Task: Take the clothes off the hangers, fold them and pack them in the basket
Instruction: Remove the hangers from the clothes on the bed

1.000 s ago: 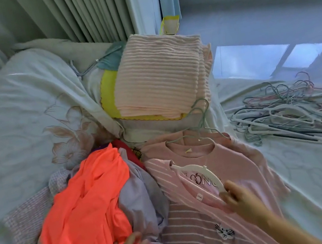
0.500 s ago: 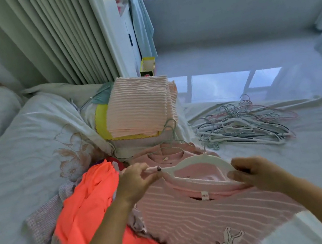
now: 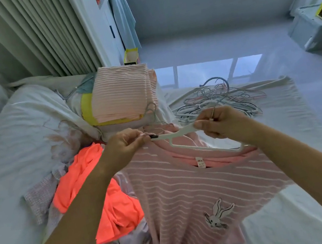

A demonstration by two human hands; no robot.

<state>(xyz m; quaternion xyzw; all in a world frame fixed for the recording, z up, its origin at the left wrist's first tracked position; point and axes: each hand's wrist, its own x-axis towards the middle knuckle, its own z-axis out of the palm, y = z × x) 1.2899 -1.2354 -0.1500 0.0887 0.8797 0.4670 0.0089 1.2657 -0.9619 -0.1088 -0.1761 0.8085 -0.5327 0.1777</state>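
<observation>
Bed [image 3: 280, 219], hanger [image 3: 181, 134] end inside striped shirt [image 3: 185, 192]

A bed [image 3: 291, 217] is being covered by a pale floral duvet [image 3: 17, 151], heaped clothes [image 3: 104, 196], a folded stack [image 3: 122, 100] and a pile of empty hangers [image 3: 222, 98].

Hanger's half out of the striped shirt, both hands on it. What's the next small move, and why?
Probably draw the white hanger out rightward with the right hand, while the left hand pinches the striped shirt at the shoulder: the hanger's far arm is still inside the neckline.
</observation>
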